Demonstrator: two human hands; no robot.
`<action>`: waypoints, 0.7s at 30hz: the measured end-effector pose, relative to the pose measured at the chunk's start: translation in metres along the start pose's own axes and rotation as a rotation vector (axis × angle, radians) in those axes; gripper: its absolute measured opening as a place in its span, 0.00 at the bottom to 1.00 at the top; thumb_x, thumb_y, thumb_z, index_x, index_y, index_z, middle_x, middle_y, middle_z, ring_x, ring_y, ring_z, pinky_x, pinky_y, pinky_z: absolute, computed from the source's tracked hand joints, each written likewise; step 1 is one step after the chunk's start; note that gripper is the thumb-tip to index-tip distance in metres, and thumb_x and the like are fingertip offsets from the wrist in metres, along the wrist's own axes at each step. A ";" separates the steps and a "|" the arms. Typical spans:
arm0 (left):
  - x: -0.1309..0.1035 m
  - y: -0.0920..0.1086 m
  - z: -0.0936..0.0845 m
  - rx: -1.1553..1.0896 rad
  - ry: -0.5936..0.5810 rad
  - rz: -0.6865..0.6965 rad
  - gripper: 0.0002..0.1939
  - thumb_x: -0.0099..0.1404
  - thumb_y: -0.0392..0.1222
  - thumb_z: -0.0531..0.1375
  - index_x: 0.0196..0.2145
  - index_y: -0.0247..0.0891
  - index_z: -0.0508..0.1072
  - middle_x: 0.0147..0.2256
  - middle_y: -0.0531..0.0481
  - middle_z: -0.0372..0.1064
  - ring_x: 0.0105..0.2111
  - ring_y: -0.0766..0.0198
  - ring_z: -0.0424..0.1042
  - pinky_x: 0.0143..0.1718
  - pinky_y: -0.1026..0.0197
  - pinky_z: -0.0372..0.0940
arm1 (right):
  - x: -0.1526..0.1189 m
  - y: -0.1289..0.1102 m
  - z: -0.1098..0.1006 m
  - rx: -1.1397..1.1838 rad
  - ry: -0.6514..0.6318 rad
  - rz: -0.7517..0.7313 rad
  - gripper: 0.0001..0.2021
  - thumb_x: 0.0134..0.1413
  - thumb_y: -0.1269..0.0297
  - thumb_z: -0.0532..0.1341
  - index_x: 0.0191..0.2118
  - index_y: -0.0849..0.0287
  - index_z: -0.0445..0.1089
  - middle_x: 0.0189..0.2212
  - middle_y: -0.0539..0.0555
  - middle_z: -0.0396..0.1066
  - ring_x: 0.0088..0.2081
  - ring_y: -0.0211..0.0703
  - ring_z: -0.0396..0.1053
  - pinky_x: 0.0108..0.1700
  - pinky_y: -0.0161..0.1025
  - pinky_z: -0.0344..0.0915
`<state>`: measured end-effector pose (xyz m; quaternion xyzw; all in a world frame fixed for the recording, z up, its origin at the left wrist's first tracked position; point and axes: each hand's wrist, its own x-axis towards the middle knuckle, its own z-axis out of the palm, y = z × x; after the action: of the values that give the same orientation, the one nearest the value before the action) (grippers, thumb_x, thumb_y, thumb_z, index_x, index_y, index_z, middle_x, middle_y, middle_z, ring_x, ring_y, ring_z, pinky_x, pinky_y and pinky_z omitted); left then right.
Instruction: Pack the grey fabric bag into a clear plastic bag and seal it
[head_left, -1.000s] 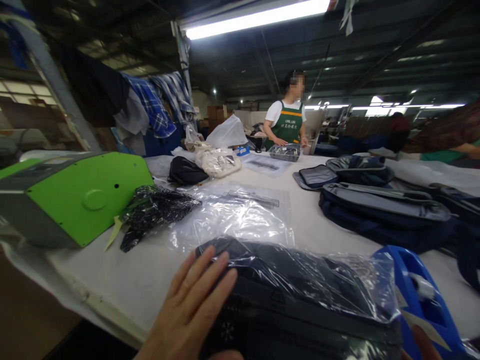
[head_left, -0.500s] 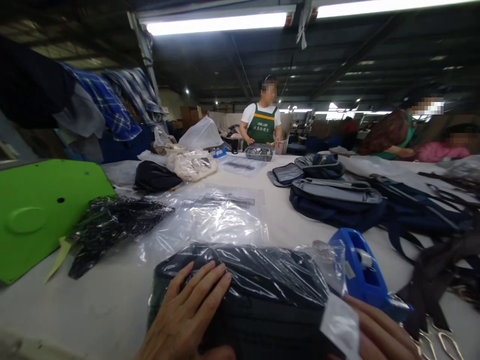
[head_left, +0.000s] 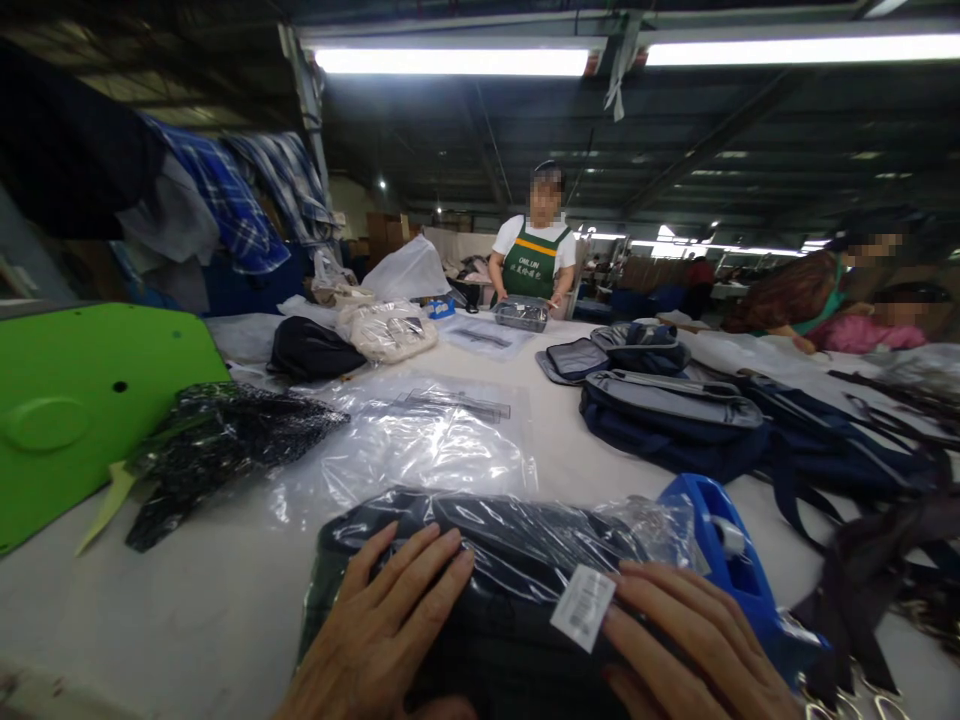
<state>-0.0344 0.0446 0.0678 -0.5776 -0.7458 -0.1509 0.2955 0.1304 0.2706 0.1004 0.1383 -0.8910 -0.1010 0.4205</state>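
Note:
A dark bag in clear plastic wrapping [head_left: 517,530] lies in front of me at the table's near edge. My left hand [head_left: 397,610] rests flat on its left side, fingers spread over the plastic. Over the right side of the bag is my right hand [head_left: 690,630], its fingertips at the edge of a white barcode label [head_left: 583,608]. The label is tilted and sits just above or against the wrapping; I cannot tell which. A blue tape dispenser [head_left: 731,560] stands just beyond my right hand.
Flat clear plastic bags [head_left: 427,430] lie beyond the wrapped bag. To the left are crumpled black plastic [head_left: 232,440] and a green panel [head_left: 90,400]. Open navy bags [head_left: 667,420] and dark straps [head_left: 855,570] are on the right. A person in a green apron [head_left: 532,260] stands across the table.
My right hand has moved left and inward over the wrapped bag, carrying the label with it. My left hand stays on the bag. The person opposite has turned toward the camera.

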 end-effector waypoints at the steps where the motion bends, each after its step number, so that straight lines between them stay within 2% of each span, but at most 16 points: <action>1: 0.000 0.000 0.000 -0.015 0.013 -0.011 0.37 0.57 0.64 0.55 0.57 0.38 0.58 0.55 0.46 0.65 0.56 0.55 0.59 0.64 0.52 0.34 | 0.004 0.001 0.000 -0.003 -0.006 -0.010 0.16 0.51 0.71 0.60 0.48 0.56 0.68 0.41 0.53 0.74 0.48 0.44 0.68 0.52 0.41 0.63; 4: 0.001 -0.003 -0.004 -0.104 -0.003 -0.045 0.36 0.58 0.65 0.53 0.58 0.43 0.57 0.55 0.46 0.63 0.57 0.54 0.59 0.63 0.50 0.39 | 0.013 -0.002 0.003 0.015 -0.015 0.001 0.15 0.53 0.70 0.59 0.48 0.54 0.68 0.42 0.52 0.74 0.48 0.44 0.67 0.53 0.42 0.62; 7: 0.005 -0.008 -0.011 -0.283 -0.077 -0.104 0.24 0.64 0.55 0.53 0.56 0.49 0.60 0.56 0.49 0.63 0.57 0.54 0.60 0.60 0.46 0.52 | 0.020 -0.008 0.012 0.067 -0.023 -0.006 0.14 0.54 0.70 0.59 0.47 0.52 0.69 0.42 0.49 0.75 0.48 0.41 0.67 0.54 0.41 0.60; 9: 0.011 -0.010 -0.015 -0.428 -0.039 -0.178 0.16 0.66 0.45 0.52 0.51 0.50 0.65 0.54 0.51 0.66 0.56 0.58 0.61 0.57 0.50 0.60 | 0.021 -0.011 0.021 0.098 0.022 -0.038 0.13 0.55 0.70 0.58 0.45 0.51 0.70 0.41 0.49 0.75 0.48 0.40 0.68 0.55 0.40 0.58; 11: 0.018 -0.009 -0.017 -0.551 0.070 -0.243 0.13 0.66 0.40 0.52 0.47 0.48 0.69 0.50 0.52 0.69 0.54 0.61 0.63 0.54 0.55 0.64 | 0.020 -0.012 0.028 0.126 0.075 -0.012 0.13 0.56 0.71 0.57 0.45 0.51 0.70 0.41 0.50 0.75 0.48 0.41 0.68 0.56 0.41 0.58; 13: 0.026 -0.006 -0.018 -0.634 0.160 -0.258 0.11 0.65 0.37 0.54 0.43 0.45 0.71 0.45 0.51 0.72 0.51 0.63 0.66 0.52 0.59 0.65 | 0.018 -0.009 0.032 0.121 0.064 -0.008 0.15 0.55 0.72 0.57 0.47 0.51 0.69 0.42 0.51 0.74 0.49 0.42 0.67 0.56 0.43 0.58; 15: 0.034 -0.001 -0.018 -0.715 0.192 -0.257 0.09 0.64 0.36 0.54 0.40 0.42 0.73 0.41 0.50 0.73 0.46 0.64 0.68 0.50 0.61 0.66 | 0.016 -0.006 0.033 0.057 -0.012 -0.109 0.18 0.53 0.71 0.59 0.51 0.51 0.67 0.44 0.50 0.74 0.50 0.42 0.67 0.56 0.42 0.58; 17: 0.041 0.004 -0.019 -0.852 0.166 -0.285 0.08 0.63 0.36 0.55 0.36 0.41 0.74 0.37 0.50 0.72 0.43 0.64 0.69 0.47 0.62 0.66 | 0.016 -0.004 0.032 0.019 -0.028 -0.171 0.19 0.53 0.70 0.59 0.52 0.51 0.66 0.44 0.50 0.74 0.49 0.42 0.68 0.55 0.41 0.59; 21: 0.053 0.009 -0.023 -1.116 0.049 -0.454 0.09 0.62 0.39 0.54 0.29 0.38 0.73 0.33 0.51 0.70 0.36 0.65 0.69 0.39 0.63 0.65 | 0.015 -0.010 0.032 0.089 -0.006 -0.036 0.19 0.54 0.72 0.58 0.52 0.50 0.66 0.44 0.52 0.74 0.50 0.43 0.67 0.55 0.44 0.59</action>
<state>-0.0281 0.0751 0.1172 -0.4682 -0.6515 -0.5923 -0.0749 0.0981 0.2581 0.0888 0.1725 -0.8931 -0.0695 0.4096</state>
